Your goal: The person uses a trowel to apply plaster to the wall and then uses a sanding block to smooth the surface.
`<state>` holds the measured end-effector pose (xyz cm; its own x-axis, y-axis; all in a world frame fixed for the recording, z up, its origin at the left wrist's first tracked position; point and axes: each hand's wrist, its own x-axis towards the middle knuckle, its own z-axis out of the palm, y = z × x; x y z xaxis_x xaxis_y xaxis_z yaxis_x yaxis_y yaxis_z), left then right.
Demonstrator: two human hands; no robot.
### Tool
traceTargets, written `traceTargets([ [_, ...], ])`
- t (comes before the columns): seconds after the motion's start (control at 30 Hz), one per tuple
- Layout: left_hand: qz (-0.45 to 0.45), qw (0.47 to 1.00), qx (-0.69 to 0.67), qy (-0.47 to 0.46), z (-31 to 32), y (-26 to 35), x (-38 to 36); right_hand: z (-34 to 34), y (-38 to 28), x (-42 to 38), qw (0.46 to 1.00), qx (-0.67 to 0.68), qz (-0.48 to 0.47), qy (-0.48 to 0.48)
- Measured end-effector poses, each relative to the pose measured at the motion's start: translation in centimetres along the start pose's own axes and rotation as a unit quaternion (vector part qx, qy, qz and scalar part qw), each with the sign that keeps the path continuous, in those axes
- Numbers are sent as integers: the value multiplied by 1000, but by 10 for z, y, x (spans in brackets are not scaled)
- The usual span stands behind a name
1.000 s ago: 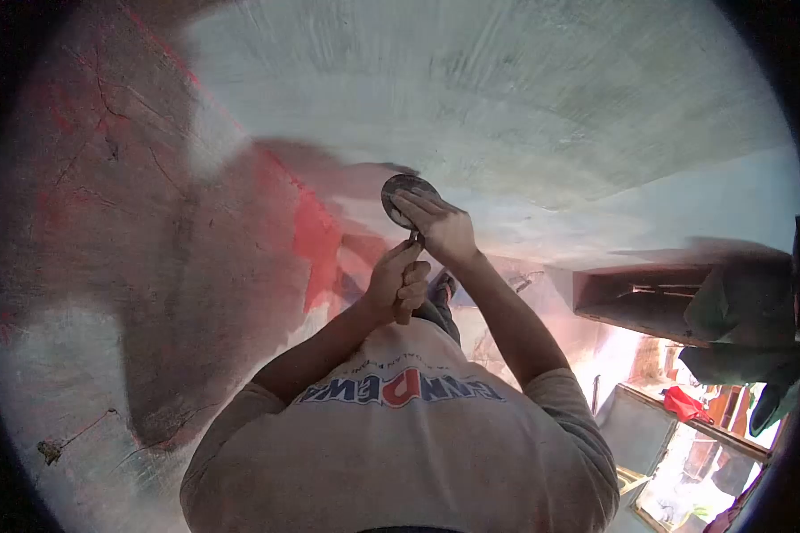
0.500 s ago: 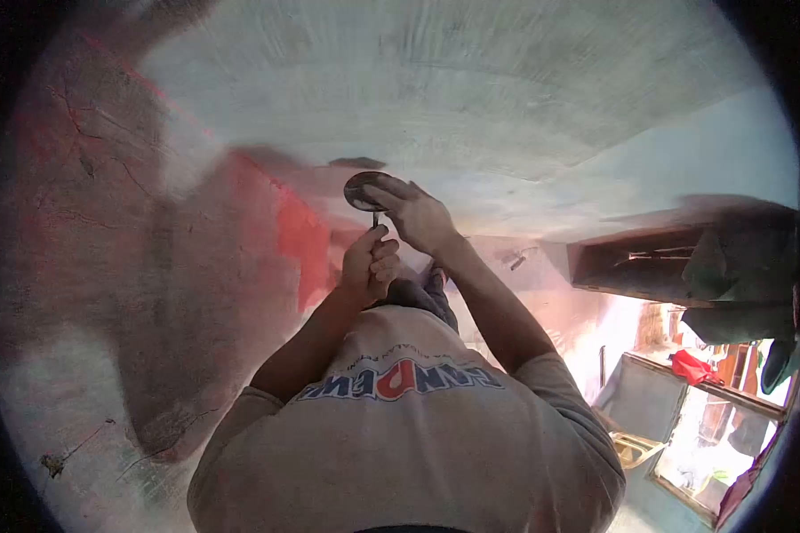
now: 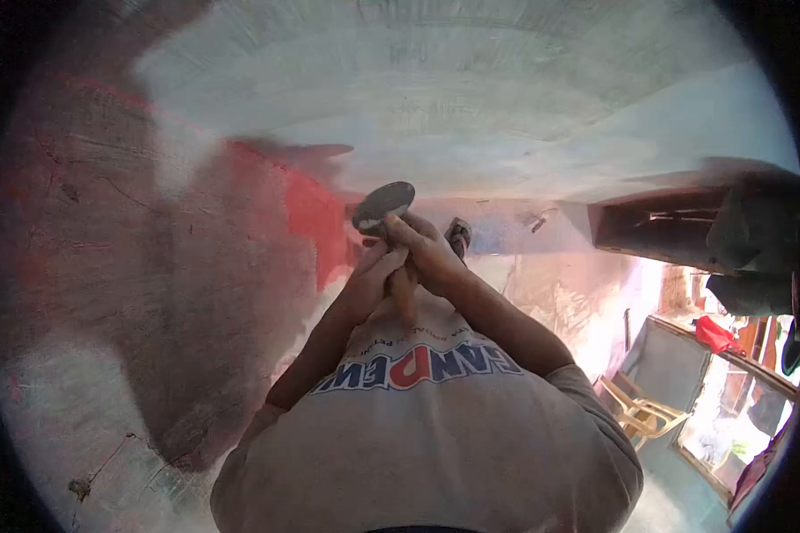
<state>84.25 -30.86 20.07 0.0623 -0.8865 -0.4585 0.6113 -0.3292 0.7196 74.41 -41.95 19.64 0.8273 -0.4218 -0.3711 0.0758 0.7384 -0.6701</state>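
In front of my chest I hold a round, dark disc-shaped tool (image 3: 385, 206), tilted, with a pale smear on its lower part. My left hand (image 3: 372, 277) is closed just below the disc, around its stem or handle. A brownish piece like a wooden handle (image 3: 404, 300) points down from between the hands toward my shirt. My right hand (image 3: 428, 256) is closed on the disc's lower edge, thumb pressed to its face. The hands touch each other, and the fingers behind the disc are hidden. The tool's exact kind does not show.
To the left is a rough wall (image 3: 213, 293) with a bright red patch (image 3: 316, 226) and shadows. A pale grey-green surface (image 3: 453, 98) spans the top. At right are a dark open cabinet (image 3: 676, 226), a yellowish chair (image 3: 640, 410), a red cloth (image 3: 716, 335) and a bright framed opening.
The disc has tilted and shifted slightly right. My right hand has slid from its face down to its lower edge, against my left hand. The view has moved a little.
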Motion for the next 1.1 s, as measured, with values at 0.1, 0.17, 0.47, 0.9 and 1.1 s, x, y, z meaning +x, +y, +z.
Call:
traceTargets([
  [0.1, 4, 999, 38, 9, 2, 2, 4, 11, -6, 0, 998, 7, -52, 30],
  [0.17, 12, 998, 64, 15, 5, 12, 0, 14, -7, 1, 999, 29, -23, 24],
  [0.47, 9, 967, 239, -93, -27, 53, -5, 14, 4, 14, 999, -9, -51, 9],
  [0.9, 85, 977, -164, 107, -23, 68, 45, 49, -68, 20, 993, 68, -12, 96],
  [1.1, 68, 968, -241, 0, -3, 93, 51, 79, -65, 29, 992, 2, -42, 117],
])
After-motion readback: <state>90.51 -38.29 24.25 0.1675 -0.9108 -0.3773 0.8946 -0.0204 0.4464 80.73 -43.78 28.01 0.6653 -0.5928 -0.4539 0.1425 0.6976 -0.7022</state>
